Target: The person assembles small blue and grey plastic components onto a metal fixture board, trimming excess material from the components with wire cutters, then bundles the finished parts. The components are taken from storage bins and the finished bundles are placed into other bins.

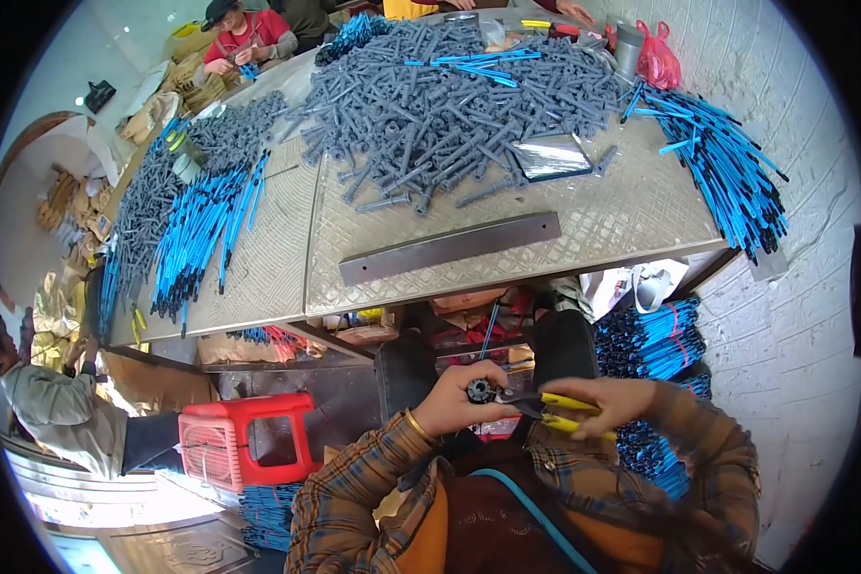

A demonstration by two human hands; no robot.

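In my left hand is a dark grey, round-ended plastic part, its end facing up between thumb and fingers. My right hand is closed round yellow-handled pliers. The dark jaws of the pliers point left and reach the side of the part; whether they bite on it I cannot tell. Both hands are over my lap, below the table's near edge. A thin blue rod stands just beyond my left hand.
The table bears a heap of grey plastic parts, a metal bar and blue rods. Bundled rods stand at my right. To the left are a red plastic stool and a seated person; another person works across the table.
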